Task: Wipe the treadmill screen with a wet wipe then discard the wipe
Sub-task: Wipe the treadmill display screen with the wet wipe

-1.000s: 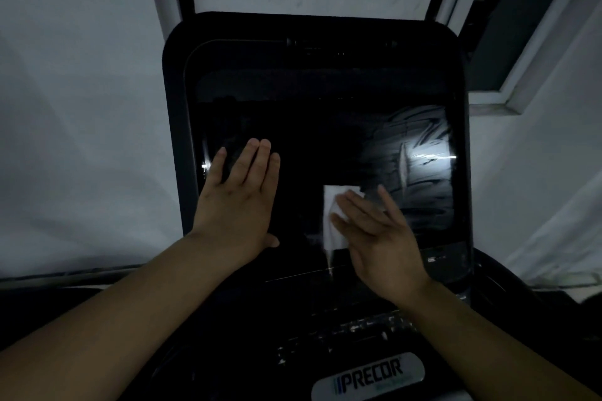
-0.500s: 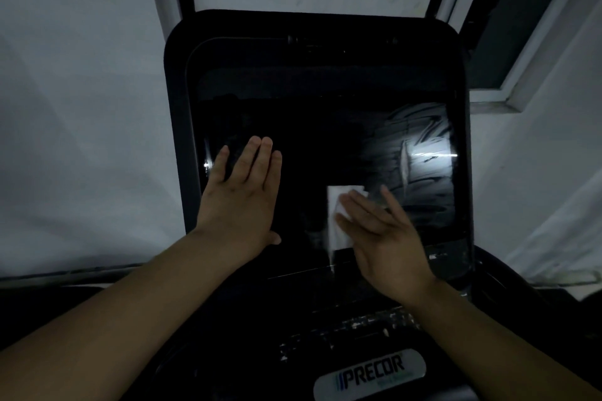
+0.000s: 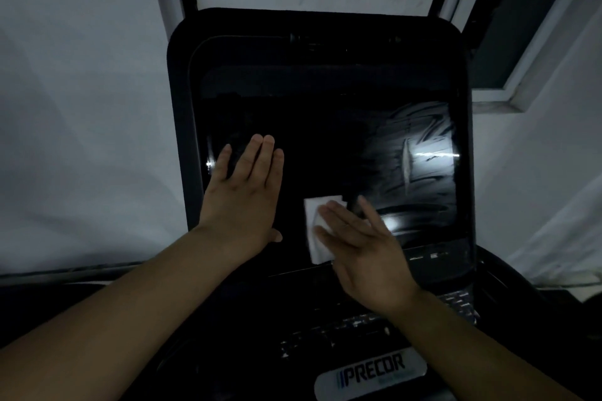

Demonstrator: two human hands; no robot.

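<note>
screen [image 3: 325,127]: large, dark, glossy panel tilted up toward the person; it looks rigid and smooth, so the wipe should glide on it. as a display it is probably best given broad, even pressure and no fingertip jabs. streaky wet marks catch the light on its right part; the left part is too dark to judge.
console [image 3: 358,332]: below the screen, a dim row of buttons and a precor badge [image 3: 371,374]; likely best kept dry.
left arm: reaches up from the lower left, forearm bare, wrist nearly straight.
left hand [image 3: 244,195]: lies flat on the screen's left part, fingers straight and close together, thumb out to the side; it holds nothing and seems to brace.
right arm: comes in from the lower right, hand angled up and to the left.
right hand [image 3: 361,244]: flat and wide, fingers straight, pressing the wipe against the lower middle of the screen; nothing is curled round it.
wipe [image 3: 314,225]: small, white, folded square, partly under the right fingers, touching the glass just above the screen's lower edge. judged thin, limp, light and damp; it should cling to the glass. flat fingers suit wiping; for discarding, pinch an exposed corner or bunch it into the palm.
progress: wiping seems partway; discarding not yet done.
</note>
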